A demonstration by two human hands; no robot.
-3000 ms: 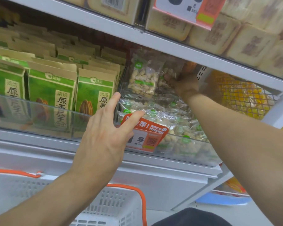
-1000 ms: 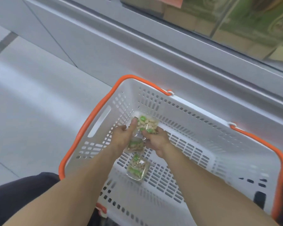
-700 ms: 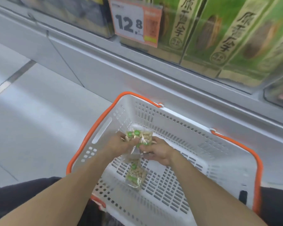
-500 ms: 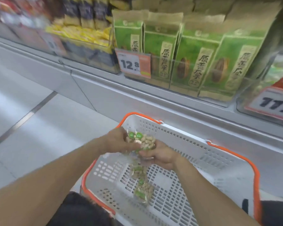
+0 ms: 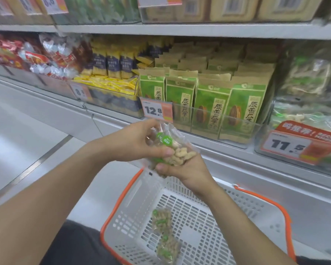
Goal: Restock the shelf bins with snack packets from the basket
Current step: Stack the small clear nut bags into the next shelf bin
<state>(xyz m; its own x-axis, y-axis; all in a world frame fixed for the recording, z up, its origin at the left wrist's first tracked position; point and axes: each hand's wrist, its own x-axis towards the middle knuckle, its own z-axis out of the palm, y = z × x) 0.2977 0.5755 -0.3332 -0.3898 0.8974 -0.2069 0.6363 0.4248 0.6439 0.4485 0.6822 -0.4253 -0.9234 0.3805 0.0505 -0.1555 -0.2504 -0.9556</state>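
Observation:
Clear nut packets with green labels (image 5: 175,150) are held in front of the shelf, above the basket. My left hand (image 5: 136,141) grips them from the top left, fingers curled over them. My right hand (image 5: 187,170) cups them from below, thumb pressed on the lower edge. Two more clear nut packets (image 5: 164,234) lie on the floor of the white basket with orange rim (image 5: 266,219). The clear shelf bin of the same nut packets (image 5: 304,119) is at the right, behind a price tag reading 11.5 (image 5: 292,146).
Green paper seed bags (image 5: 210,104) fill the bin straight ahead, behind a 12.8 tag (image 5: 156,110). Yellow and dark blue packets (image 5: 111,81) and red wrapped snacks (image 5: 27,54) stand further left. A grey floor (image 5: 17,140) stretches to the left.
Both hands lifted a bunch of nut packets out of the basket and up toward shelf height. My view rose from the basket to the shelf.

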